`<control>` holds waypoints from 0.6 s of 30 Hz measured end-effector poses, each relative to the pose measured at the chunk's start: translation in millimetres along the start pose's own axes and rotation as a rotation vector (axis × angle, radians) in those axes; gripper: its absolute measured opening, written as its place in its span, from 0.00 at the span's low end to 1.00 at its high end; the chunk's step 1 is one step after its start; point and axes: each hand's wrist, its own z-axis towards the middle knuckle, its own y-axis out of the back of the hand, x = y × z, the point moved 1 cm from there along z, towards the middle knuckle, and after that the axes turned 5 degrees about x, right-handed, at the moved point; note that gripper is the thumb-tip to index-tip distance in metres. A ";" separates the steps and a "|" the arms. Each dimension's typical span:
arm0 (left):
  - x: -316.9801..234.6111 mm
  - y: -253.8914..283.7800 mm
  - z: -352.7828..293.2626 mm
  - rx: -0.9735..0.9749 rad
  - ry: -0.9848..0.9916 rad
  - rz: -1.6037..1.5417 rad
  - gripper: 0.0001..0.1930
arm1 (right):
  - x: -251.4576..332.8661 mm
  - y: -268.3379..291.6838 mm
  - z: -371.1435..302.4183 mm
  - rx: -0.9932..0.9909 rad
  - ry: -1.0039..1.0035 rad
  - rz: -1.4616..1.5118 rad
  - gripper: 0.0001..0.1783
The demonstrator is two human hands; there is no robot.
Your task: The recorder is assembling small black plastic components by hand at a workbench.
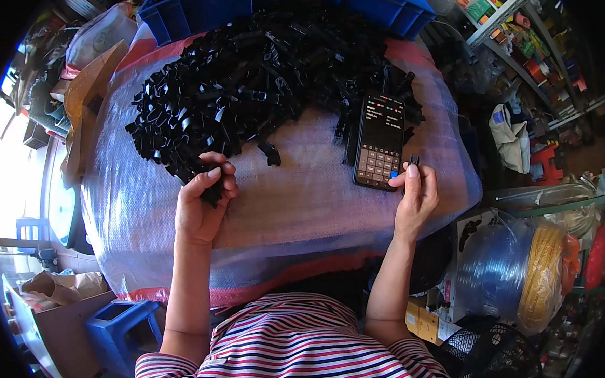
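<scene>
My left hand is closed with its fingers curled round a black plastic part, mostly hidden by the fingers. A small black plastic piece shows at the fingertips of my right hand, pinched there. The thumb of that hand touches the lower right corner of a smartphone. Its lit screen has a keypad in the lower half. Beyond both hands spreads a large heap of black plastic parts, some of them close to the phone. One loose black part lies apart from the heap.
A wrapped white woven bale with red stripes serves as the work surface. Blue plastic bins stand at its far edge. A blue stool is at lower left. Coiled clear and yellow hoses and a black fan are at right.
</scene>
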 end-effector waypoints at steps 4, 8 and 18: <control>0.0 0.3 0.0 0.000 -0.001 0.002 0.12 | -1.6 0.8 0.3 -0.020 0.046 -0.003 0.11; -0.4 0.6 0.6 -0.001 -0.001 0.022 0.12 | -2.6 1.3 -0.2 -0.066 -0.010 0.000 0.13; -0.1 0.2 -0.1 -0.007 -0.007 0.017 0.12 | -9.9 2.4 0.8 -0.103 -0.017 0.046 0.13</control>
